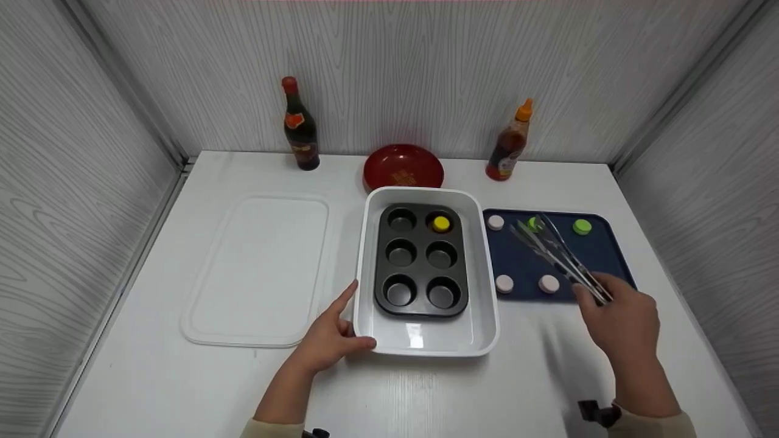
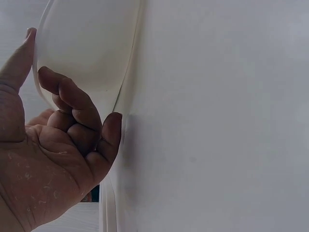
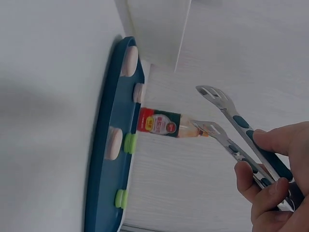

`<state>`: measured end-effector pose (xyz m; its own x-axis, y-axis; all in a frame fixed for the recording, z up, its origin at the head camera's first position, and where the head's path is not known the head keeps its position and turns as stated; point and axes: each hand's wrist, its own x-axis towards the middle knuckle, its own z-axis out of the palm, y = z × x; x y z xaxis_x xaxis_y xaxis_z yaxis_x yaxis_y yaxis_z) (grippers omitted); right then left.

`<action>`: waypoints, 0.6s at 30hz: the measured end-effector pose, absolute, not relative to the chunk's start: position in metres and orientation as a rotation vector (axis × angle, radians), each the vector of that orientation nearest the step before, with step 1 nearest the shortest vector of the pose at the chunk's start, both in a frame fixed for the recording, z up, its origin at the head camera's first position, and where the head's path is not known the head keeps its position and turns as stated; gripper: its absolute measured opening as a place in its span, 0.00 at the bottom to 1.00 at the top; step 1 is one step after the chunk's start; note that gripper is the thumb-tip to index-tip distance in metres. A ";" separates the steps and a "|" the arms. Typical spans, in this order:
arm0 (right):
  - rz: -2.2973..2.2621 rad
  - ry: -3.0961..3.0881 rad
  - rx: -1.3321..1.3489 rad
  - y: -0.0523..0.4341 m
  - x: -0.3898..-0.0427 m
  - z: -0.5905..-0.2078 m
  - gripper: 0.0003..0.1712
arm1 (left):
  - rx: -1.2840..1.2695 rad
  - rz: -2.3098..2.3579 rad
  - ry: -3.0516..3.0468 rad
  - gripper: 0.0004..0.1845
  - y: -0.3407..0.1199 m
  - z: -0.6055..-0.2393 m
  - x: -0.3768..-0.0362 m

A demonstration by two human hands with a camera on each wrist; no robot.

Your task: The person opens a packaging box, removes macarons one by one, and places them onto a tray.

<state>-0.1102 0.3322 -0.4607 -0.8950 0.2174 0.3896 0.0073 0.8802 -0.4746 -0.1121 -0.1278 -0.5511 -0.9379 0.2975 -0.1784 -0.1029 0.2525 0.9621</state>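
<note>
My left hand [image 1: 328,340] holds the front left corner of a white rectangular container [image 1: 420,347], thumb at its front rim and index finger along its side. In the left wrist view, its other fingers [image 2: 72,96] are bent against the white wall. Inside the container lies a dark muffin tin [image 1: 421,267]; a yellow macaron [image 1: 441,224] sits in its back right cup. My right hand [image 1: 624,316] grips metal tongs [image 1: 563,255], spread apart with nothing between the tips. They hover over a blue tray [image 1: 517,258] bearing pink macarons [image 1: 549,283] and green macarons [image 1: 582,227].
A white lid [image 1: 255,274] lies flat at the left. Behind the container is a red bowl [image 1: 405,164]. A dark bottle [image 1: 301,131] stands at the back left, a sauce bottle [image 1: 510,146] at the back right. Grey panels enclose the table.
</note>
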 end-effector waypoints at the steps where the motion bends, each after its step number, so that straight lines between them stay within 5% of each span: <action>1: 0.665 -2.598 -0.130 0.328 -0.115 -0.459 0.19 | 0.181 1.730 2.210 0.64 -0.128 -0.551 -0.112; 18: 0.795 -2.653 0.209 0.255 -0.187 -0.456 0.16 | 0.195 1.731 2.210 0.63 -0.129 -0.551 -0.112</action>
<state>-0.1870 0.2554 -0.4563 -0.9235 -0.0369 0.3819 -0.2409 0.8305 -0.5023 -0.1121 -0.1290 -0.5514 -0.9375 0.3037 -0.1696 -0.0921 0.2537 0.9629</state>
